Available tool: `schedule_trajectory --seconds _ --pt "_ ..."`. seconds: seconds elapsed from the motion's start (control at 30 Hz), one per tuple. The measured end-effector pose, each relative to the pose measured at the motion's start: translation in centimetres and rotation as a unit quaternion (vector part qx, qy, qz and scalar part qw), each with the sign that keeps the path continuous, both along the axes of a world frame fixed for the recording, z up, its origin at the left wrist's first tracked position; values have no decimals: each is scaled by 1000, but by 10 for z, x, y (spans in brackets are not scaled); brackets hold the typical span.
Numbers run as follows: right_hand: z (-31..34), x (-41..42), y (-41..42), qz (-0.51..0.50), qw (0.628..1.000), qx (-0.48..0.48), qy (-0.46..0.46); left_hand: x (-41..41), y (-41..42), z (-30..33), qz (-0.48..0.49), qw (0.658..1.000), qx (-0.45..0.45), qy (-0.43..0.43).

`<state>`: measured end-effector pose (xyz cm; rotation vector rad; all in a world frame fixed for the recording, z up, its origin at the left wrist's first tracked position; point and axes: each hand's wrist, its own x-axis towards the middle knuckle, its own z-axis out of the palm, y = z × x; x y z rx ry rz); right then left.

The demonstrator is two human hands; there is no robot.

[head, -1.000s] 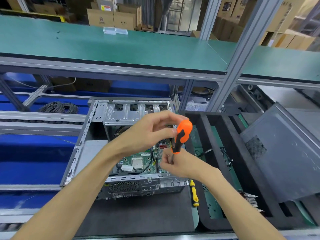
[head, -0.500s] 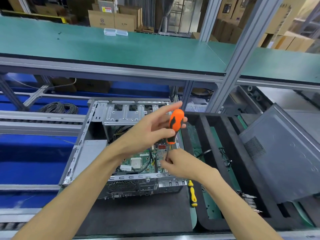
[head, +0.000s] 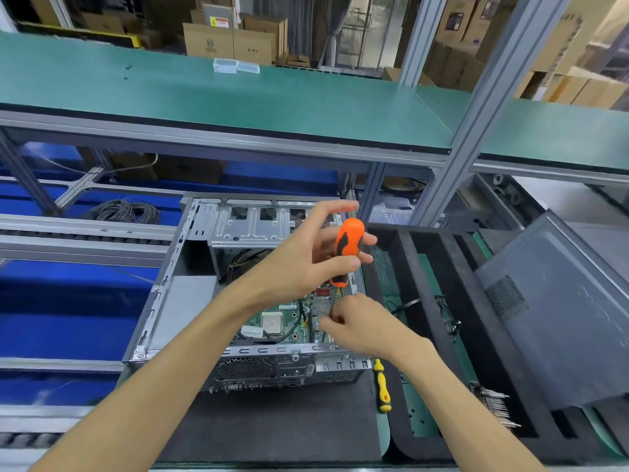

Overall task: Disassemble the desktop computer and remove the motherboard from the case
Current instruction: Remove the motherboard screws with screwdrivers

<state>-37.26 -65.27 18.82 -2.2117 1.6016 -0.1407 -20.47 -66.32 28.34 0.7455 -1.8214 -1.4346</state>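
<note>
Left hand [head: 306, 264] loosely gripping orange screwdriver [head: 349, 248] handle above motherboard [head: 289, 321]; right hand [head: 357, 327] pinching the shaft, likely steadying the tip onto a screw.

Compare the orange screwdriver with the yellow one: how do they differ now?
The orange screwdriver stands nearly upright over the open case, held by the left hand at its handle and the right hand near its shaft. The yellow screwdriver lies flat beside the case, untouched. Its handle looks slimmer. Both have black on their handles.
</note>
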Motion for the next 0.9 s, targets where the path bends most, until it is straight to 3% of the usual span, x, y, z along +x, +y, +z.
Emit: schedule_trajectory --seconds 0.1,0.3,0.4,0.5,0.57,0.73,0.9 --pt "0 0 0 -5 1000 28 -8 3 -1 0 -19 999 -43 -27" --pt "1 -1 3 -6 999 6 -48 -3 -6 -2 142 960 -201 -136" --pt "-1 4 5 13 999 -9 -34 -5 -6 -6 150 960 -190 -141" --pt "-3 5 5 1 1000 6 -30 -3 -4 -3 25 995 -73 -61" --pt "-3 3 5 -15 999 21 -37 0 -4 -1 -12 999 -38 -29" --pt "-5 -5 6 -34 999 1 -35 3 -10 0 89 982 -146 -80" --pt "-9 -2 11 11 995 -46 -84 -2 -13 -9 171 970 -149 -85"
